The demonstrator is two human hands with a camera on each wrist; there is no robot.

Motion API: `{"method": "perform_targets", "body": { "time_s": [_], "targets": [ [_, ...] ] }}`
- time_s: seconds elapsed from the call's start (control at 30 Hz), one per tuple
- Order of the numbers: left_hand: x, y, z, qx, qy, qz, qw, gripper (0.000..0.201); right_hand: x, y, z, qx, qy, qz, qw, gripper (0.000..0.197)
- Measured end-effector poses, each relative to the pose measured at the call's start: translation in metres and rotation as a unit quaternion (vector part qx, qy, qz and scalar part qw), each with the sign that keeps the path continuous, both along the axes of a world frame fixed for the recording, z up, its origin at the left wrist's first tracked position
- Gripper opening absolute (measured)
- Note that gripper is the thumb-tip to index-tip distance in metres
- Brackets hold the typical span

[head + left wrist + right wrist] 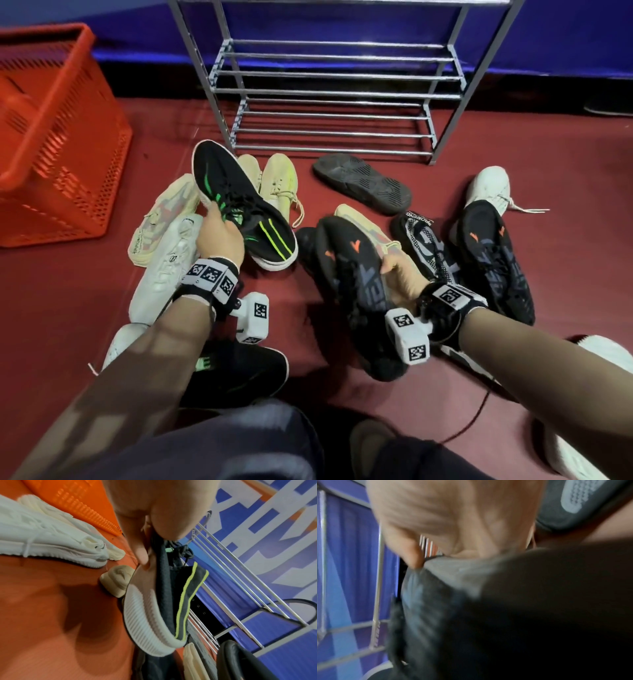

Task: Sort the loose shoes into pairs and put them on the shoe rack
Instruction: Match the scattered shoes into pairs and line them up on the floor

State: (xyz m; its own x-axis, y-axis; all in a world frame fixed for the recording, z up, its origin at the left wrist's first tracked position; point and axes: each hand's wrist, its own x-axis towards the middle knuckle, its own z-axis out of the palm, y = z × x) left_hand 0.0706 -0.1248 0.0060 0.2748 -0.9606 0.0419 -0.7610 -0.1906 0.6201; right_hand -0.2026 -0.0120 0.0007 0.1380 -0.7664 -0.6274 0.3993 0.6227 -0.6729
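My left hand (219, 233) grips a black shoe with green stripes (236, 202) by its side, lifted off the floor; in the left wrist view its ribbed white sole (145, 619) faces the camera below my fingers (137, 545). Its match (239, 370) lies on the floor under my left forearm. My right hand (400, 274) grips a black shoe with orange marks (349, 274) at its collar; the right wrist view shows that shoe (488, 608) blurred and close. A second black shoe with orange marks (493, 260) lies to the right. The metal shoe rack (329, 92) stands empty behind.
An orange basket (54, 137) sits at the left. Cream shoes (274, 185), white shoes (164, 270) and a pale patterned shoe (161, 219) lie at the left. A dark slipper (363, 185), a black-and-white shoe (424, 246) and a white shoe (489, 185) lie near the rack.
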Motion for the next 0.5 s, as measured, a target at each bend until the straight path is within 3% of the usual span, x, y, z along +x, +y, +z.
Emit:
{"method": "perform_targets", "body": {
  "time_s": [0.1,0.23,0.3,0.37,0.47,0.5],
  "targets": [
    [0.007,0.005,-0.007,0.005,0.006,-0.003,1.000,0.050,-0.007,-0.004,-0.005,0.014,-0.068,-0.087,0.994,0.065],
    [0.008,0.019,-0.024,0.031,-0.013,-0.077,0.996,0.049,-0.012,-0.005,-0.005,-0.008,-0.075,-0.099,0.992,0.061],
    [0.005,0.024,-0.029,0.051,-0.020,-0.102,0.993,0.050,-0.009,-0.006,-0.008,-0.032,-0.049,-0.104,0.993,0.066],
    [0.004,0.027,-0.034,0.064,-0.031,-0.117,0.991,0.050,-0.004,-0.002,-0.012,0.003,0.021,-0.085,0.996,0.066],
    [0.003,0.026,-0.036,0.064,-0.037,-0.114,0.991,0.051,0.003,0.006,-0.031,0.089,0.121,0.002,0.989,0.029],
    [0.004,0.025,-0.036,0.065,-0.036,-0.105,0.992,0.051,0.008,0.011,-0.025,0.113,0.137,0.041,0.983,0.026]
  ]
}}
